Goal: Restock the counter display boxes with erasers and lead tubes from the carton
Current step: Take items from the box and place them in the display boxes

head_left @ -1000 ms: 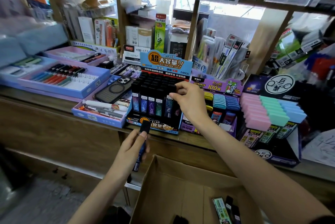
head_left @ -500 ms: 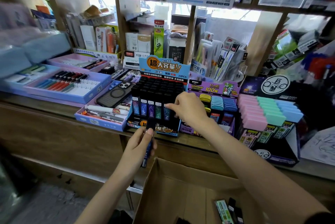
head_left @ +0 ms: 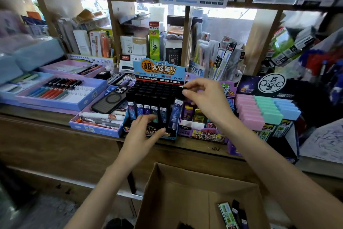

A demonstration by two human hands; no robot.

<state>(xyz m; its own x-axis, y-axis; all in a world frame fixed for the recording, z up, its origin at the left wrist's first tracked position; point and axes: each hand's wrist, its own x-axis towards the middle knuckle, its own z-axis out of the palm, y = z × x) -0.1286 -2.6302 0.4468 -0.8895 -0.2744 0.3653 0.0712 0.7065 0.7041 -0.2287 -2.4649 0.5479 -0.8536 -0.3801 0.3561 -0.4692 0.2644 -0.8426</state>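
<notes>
The lead tube display box (head_left: 168,137) with a blue header stands on the counter, filled with rows of black-capped tubes. My right hand (head_left: 206,102) pinches the black cap of one lead tube (head_left: 175,113), which leans tilted at the box's front right corner. My left hand (head_left: 146,130) rests against the box's front with fingers spread and nothing in it. A purple eraser display box (head_left: 202,133) sits just to the right. The open carton (head_left: 185,178) lies below the counter, with several tubes and a green pack (head_left: 227,214) in its right corner.
A phone in a dark case (head_left: 111,100) lies on a blue pen tray (head_left: 96,128) left of the lead box. More pen trays (head_left: 61,97) fill the left counter. Pastel erasers (head_left: 267,110) sit on a black box at right. Crowded shelves rise behind.
My left hand rose from below the counter edge to the box front and no longer holds its tube. My right hand now pinches a tube at the box's front right corner.
</notes>
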